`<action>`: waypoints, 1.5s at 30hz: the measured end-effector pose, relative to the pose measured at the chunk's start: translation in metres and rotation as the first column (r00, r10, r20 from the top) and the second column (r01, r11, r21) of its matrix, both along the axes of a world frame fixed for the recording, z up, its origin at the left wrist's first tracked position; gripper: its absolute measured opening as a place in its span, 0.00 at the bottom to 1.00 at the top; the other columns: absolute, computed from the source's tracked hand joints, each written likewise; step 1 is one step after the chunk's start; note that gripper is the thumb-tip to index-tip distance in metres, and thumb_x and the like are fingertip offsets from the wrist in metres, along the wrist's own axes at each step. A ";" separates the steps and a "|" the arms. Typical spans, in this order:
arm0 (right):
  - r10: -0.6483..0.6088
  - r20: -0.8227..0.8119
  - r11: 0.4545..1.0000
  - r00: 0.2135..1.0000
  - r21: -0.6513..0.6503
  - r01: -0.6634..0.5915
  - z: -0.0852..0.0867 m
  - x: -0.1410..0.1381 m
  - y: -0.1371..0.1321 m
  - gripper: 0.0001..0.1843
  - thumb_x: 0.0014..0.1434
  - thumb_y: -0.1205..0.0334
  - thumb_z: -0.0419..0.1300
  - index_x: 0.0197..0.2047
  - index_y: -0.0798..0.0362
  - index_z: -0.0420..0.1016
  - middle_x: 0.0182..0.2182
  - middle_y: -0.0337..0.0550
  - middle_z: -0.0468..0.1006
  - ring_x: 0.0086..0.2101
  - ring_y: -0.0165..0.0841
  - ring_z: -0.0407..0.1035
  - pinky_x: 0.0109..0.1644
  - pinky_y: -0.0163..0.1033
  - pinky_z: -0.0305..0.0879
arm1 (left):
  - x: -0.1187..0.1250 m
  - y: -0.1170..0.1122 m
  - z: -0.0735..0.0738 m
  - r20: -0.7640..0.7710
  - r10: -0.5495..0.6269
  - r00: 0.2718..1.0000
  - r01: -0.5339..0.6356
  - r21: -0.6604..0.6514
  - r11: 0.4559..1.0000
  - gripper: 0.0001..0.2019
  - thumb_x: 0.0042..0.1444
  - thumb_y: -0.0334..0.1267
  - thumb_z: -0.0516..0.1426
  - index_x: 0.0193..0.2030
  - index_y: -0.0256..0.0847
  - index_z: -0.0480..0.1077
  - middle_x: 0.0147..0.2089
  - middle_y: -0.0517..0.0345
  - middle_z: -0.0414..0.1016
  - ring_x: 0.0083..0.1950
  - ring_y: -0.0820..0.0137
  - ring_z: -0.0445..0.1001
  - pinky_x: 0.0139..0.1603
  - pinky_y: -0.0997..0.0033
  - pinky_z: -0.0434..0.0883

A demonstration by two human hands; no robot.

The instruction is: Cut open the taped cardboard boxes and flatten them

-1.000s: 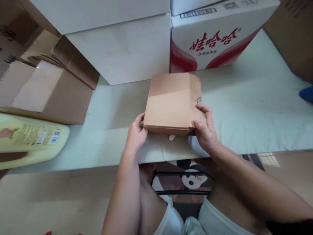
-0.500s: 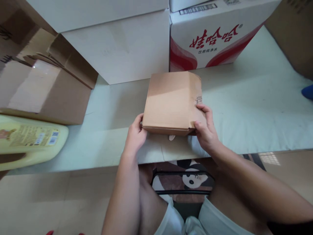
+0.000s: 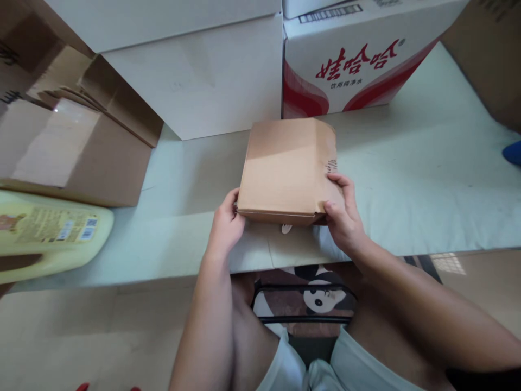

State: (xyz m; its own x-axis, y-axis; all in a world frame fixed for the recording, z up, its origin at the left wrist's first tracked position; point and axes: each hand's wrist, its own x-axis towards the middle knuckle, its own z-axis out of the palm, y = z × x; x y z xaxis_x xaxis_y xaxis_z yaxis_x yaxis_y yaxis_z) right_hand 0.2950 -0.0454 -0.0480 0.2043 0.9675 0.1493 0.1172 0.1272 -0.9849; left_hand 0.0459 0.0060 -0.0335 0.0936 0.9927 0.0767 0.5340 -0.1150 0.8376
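A small brown cardboard box [image 3: 280,168] is held between my two hands over the cloth-covered table [image 3: 427,190]. My left hand [image 3: 226,222] grips its near left corner, fingers partly hidden behind the side. On the right side, my right hand [image 3: 345,212] is closed with the thumb on the near edge and fingers over the side face, beside some dark printed marks. A small white piece [image 3: 286,228] shows just below the box's near edge. What lies beneath the box is hidden.
Behind stand a large white box [image 3: 203,87] and a white-and-red water carton [image 3: 345,76]. Brown cartons [image 3: 109,163] and a yellow jug [image 3: 57,233] fill the left. A blue object [image 3: 513,153] is at the right edge. The table's front edge runs above my legs.
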 end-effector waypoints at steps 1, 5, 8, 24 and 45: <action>0.000 0.003 1.000 1.000 -0.004 0.000 0.000 0.000 0.000 0.31 0.56 0.42 0.57 0.60 0.40 0.57 0.59 0.45 0.62 0.61 0.49 0.59 0.57 0.56 0.69 | 0.000 0.000 0.000 0.003 -0.002 1.000 0.002 -0.001 1.000 0.23 0.53 0.23 0.53 0.54 0.41 0.72 0.57 0.50 0.78 0.55 0.62 0.78 0.56 0.58 0.75; 0.001 0.004 1.000 1.000 -0.001 -0.001 0.002 0.001 -0.001 0.30 0.56 0.42 0.57 0.60 0.40 0.57 0.59 0.45 0.62 0.61 0.49 0.59 0.57 0.57 0.69 | 0.000 -0.002 0.000 0.005 -0.001 1.000 0.001 -0.001 1.000 0.22 0.53 0.24 0.53 0.54 0.41 0.72 0.57 0.50 0.78 0.56 0.62 0.78 0.56 0.58 0.75; 0.001 0.010 1.000 1.000 -0.001 -0.001 0.003 0.001 -0.001 0.30 0.56 0.44 0.57 0.60 0.40 0.57 0.58 0.45 0.62 0.61 0.50 0.58 0.58 0.58 0.68 | 0.001 -0.002 0.000 0.008 -0.001 1.000 0.001 -0.006 1.000 0.23 0.53 0.24 0.53 0.54 0.41 0.72 0.57 0.50 0.78 0.55 0.62 0.78 0.56 0.58 0.75; -0.003 0.004 1.000 1.000 -0.023 0.003 0.002 0.002 -0.001 0.31 0.55 0.44 0.58 0.60 0.40 0.58 0.56 0.46 0.64 0.60 0.51 0.60 0.58 0.60 0.68 | 0.002 -0.001 0.001 0.018 0.003 1.000 -0.003 -0.005 1.000 0.23 0.53 0.23 0.53 0.55 0.41 0.72 0.57 0.50 0.78 0.57 0.61 0.77 0.58 0.58 0.74; 0.003 -0.020 1.000 1.000 -0.015 -0.003 0.005 0.000 -0.001 0.29 0.55 0.44 0.58 0.58 0.40 0.58 0.59 0.45 0.62 0.61 0.50 0.58 0.60 0.59 0.66 | 0.001 -0.001 0.001 0.025 0.006 1.000 -0.006 -0.019 1.000 0.22 0.53 0.24 0.53 0.54 0.41 0.72 0.57 0.50 0.78 0.57 0.61 0.77 0.58 0.57 0.74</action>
